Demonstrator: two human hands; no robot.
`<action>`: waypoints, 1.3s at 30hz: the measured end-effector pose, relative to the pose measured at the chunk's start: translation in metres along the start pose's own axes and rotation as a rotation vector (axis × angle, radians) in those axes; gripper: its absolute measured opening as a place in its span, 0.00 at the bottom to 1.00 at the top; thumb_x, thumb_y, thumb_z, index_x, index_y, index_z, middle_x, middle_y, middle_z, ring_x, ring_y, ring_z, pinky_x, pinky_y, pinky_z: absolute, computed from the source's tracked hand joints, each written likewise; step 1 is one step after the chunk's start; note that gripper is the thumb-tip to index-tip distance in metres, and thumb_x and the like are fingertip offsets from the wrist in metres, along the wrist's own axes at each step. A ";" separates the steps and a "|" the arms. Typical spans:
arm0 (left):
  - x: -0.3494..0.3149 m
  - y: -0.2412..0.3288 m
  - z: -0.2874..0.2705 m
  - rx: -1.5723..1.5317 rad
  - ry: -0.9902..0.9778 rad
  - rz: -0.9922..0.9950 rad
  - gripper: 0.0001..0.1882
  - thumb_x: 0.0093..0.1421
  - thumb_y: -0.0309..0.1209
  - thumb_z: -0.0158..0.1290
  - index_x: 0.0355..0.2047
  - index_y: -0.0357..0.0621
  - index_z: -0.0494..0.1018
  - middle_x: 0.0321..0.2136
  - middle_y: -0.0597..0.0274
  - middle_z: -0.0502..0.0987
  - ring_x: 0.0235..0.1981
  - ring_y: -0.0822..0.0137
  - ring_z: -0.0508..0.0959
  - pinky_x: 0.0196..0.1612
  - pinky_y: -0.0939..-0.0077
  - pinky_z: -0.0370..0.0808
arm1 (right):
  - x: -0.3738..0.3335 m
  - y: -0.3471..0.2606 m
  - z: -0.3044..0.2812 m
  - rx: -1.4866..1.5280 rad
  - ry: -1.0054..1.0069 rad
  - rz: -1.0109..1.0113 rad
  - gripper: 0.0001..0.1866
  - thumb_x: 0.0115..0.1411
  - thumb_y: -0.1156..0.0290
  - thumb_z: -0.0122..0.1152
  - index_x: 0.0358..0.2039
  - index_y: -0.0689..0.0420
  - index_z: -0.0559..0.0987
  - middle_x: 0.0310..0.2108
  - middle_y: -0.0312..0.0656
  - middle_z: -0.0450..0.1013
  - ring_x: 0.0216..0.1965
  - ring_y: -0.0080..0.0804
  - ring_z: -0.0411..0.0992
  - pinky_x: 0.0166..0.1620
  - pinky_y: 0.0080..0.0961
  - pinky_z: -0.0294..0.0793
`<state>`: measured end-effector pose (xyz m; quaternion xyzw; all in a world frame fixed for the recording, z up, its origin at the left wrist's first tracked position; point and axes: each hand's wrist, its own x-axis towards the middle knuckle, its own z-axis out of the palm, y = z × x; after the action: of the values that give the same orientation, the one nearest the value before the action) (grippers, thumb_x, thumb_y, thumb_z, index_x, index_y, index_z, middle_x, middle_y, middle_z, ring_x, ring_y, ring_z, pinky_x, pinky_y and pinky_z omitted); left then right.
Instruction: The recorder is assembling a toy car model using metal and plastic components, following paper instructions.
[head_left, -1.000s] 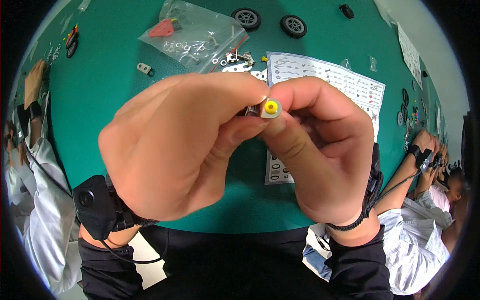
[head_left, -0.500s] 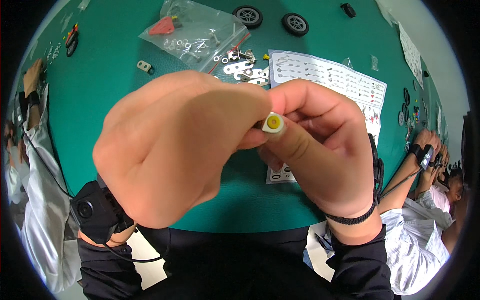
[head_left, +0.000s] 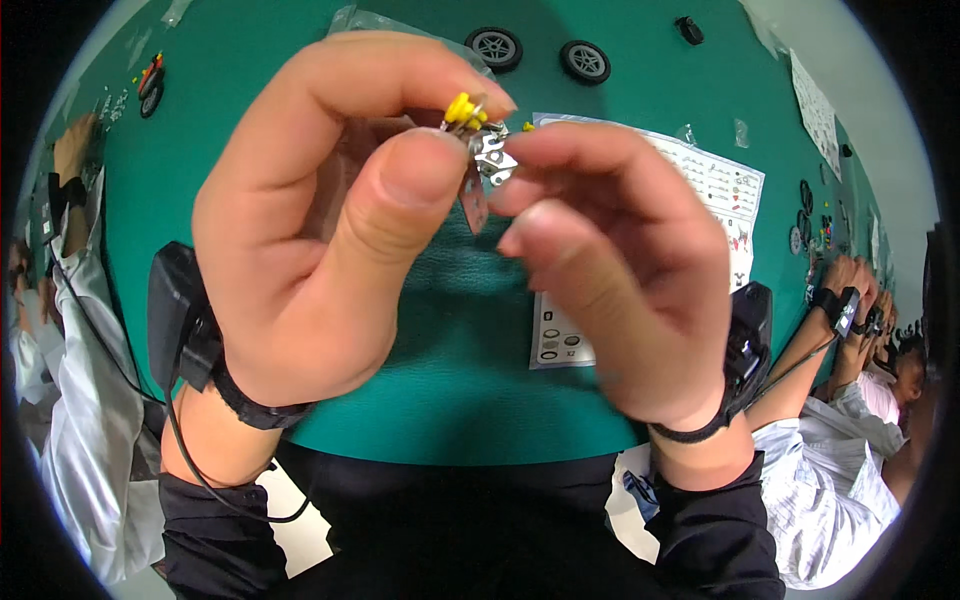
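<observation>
Between the thumb and index finger of my left hand (head_left: 300,220), I pinch a small metal piece with a yellow plastic part (head_left: 464,110) on it. A narrow metal strip (head_left: 474,204) hangs down from this pinch; the fingertips hide how the pieces join. My right hand (head_left: 640,260) is just to the right, slightly blurred. Its thumb and index finger stand apart, with nothing visible between them. Silver perforated plates (head_left: 496,160) show in the gap between my hands, seemingly on the table beyond. A printed parts sheet (head_left: 742,190) lies partly beneath my right hand.
Two black wheels (head_left: 494,48) (head_left: 585,62) lie at the far side of the green table (head_left: 450,400). A clear plastic bag (head_left: 370,20) is mostly hidden behind my left hand. Other people's arms (head_left: 70,150) (head_left: 810,340) rest at both sides, near more loose parts.
My hands have drawn apart and turned, the left moving up. The right has let go of the small piece, whose yellow part now shows above my left thumb.
</observation>
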<state>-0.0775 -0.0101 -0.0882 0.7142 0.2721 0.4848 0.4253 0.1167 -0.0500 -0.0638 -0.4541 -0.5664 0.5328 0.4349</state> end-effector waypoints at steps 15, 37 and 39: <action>0.005 0.006 0.010 -0.427 -0.082 -0.198 0.21 0.70 0.47 0.47 0.48 0.40 0.67 0.44 0.49 0.71 0.45 0.61 0.73 0.51 0.68 0.70 | -0.004 -0.011 -0.010 0.242 -0.067 0.173 0.06 0.62 0.77 0.62 0.38 0.66 0.81 0.24 0.41 0.77 0.23 0.22 0.73 0.26 0.16 0.71; 0.013 0.006 0.008 -0.414 -0.033 -0.092 0.17 0.65 0.39 0.57 0.47 0.45 0.67 0.36 0.54 0.78 0.37 0.63 0.76 0.44 0.68 0.73 | -0.005 -0.019 -0.016 0.307 -0.068 0.176 0.07 0.58 0.79 0.65 0.36 0.69 0.80 0.29 0.52 0.79 0.20 0.28 0.74 0.23 0.20 0.72; 0.011 0.003 0.007 -0.364 -0.037 -0.067 0.17 0.65 0.39 0.58 0.47 0.45 0.67 0.35 0.55 0.78 0.36 0.63 0.76 0.43 0.67 0.73 | -0.006 -0.019 -0.016 0.350 -0.050 0.189 0.07 0.57 0.80 0.65 0.36 0.69 0.80 0.29 0.53 0.79 0.19 0.29 0.74 0.23 0.21 0.72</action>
<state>-0.0670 -0.0045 -0.0818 0.6249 0.1954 0.4983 0.5683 0.1325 -0.0532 -0.0445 -0.4093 -0.4304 0.6727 0.4412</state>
